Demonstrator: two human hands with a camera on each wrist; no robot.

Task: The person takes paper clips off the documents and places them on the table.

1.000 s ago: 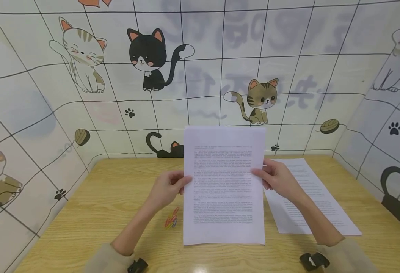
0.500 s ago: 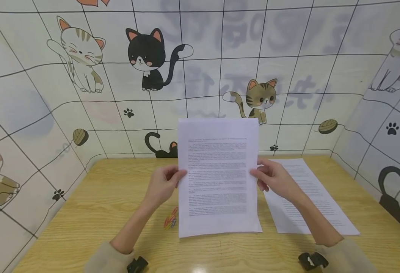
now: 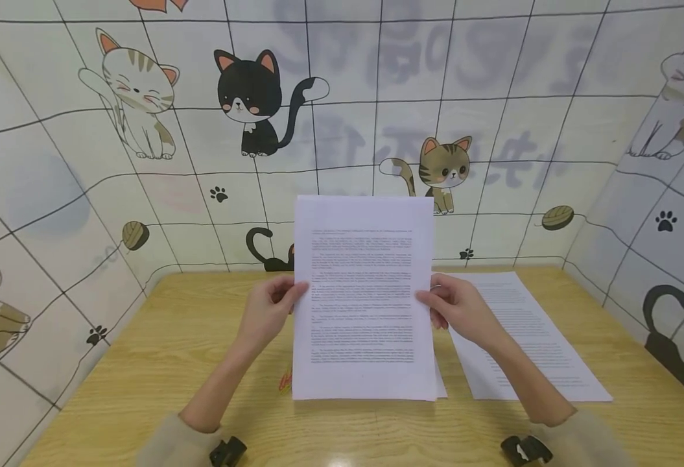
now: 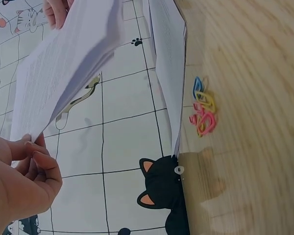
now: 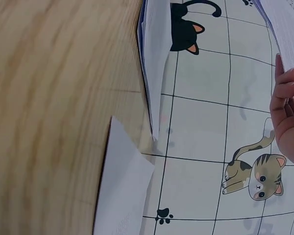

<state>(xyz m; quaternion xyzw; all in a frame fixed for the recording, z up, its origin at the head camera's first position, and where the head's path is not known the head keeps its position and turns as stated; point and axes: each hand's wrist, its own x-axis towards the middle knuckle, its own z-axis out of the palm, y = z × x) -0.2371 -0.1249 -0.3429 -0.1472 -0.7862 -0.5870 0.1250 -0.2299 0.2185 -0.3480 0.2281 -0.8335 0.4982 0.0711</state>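
A stack of printed paper sheets is held up, its text facing me. Its left edge is pinched between the thumb and fingers of my left hand; the right edge is gripped the same way by my right hand. From the left wrist, the stack shows as several layers slightly fanned along the lower edge, above the table. More white sheets lie on the table beneath it, mostly hidden in the head view except a corner.
Another printed paper lies at the right of the wooden table. Colourful paper clips lie left of the middle sheets, partly covered by the held stack in the head view. A cat-patterned cloth wall encloses the back and sides.
Both hands have shifted the held stack left and slightly up. A corner of the sheets beneath now shows at its lower right, and more of the clips is covered.
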